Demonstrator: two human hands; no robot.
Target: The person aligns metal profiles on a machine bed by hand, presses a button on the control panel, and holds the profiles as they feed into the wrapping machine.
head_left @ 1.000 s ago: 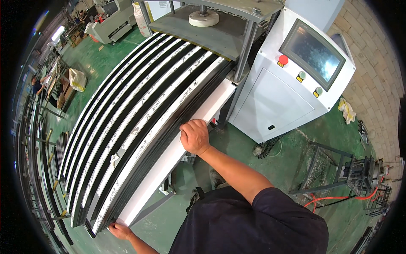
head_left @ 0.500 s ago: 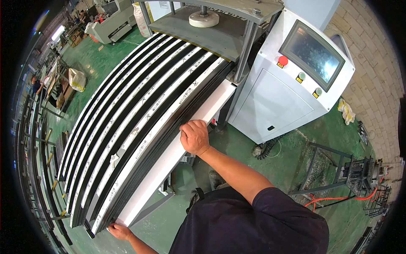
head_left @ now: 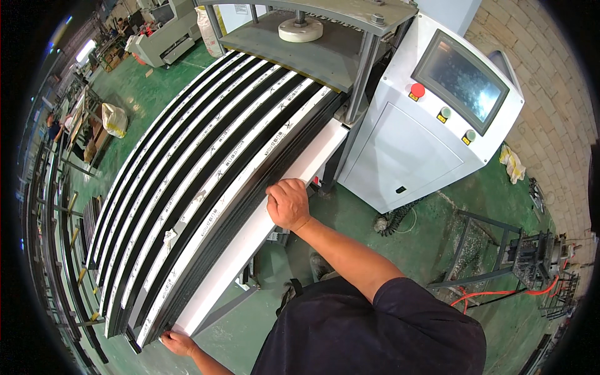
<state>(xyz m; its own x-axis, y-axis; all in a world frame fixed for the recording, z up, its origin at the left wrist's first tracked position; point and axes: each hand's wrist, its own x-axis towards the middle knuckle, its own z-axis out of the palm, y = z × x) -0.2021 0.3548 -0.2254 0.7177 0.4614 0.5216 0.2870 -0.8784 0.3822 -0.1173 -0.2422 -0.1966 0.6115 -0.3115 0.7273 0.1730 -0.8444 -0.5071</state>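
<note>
Long dark profiles (head_left: 206, 156) with white film strips lie side by side, running from under a press plate (head_left: 294, 56) toward the lower left. The nearest dark profile (head_left: 215, 240) borders a white rail (head_left: 234, 259) along the front of the bench. My right hand (head_left: 289, 203) is closed over this front edge about midway along, fingertips bent toward the dark profile. At the lower left, my left hand (head_left: 179, 343) grips the near end by the rail, its fingers partly hidden. I cannot tell for certain whether the fingers hold the profile or only the rail.
A grey control cabinet (head_left: 400, 150) with a screen, a red button and two other buttons stands right of the press. At far right is a metal stand (head_left: 481, 250) with an orange hose. Long bars (head_left: 56, 250) rest on racks at left, and a person works in the background.
</note>
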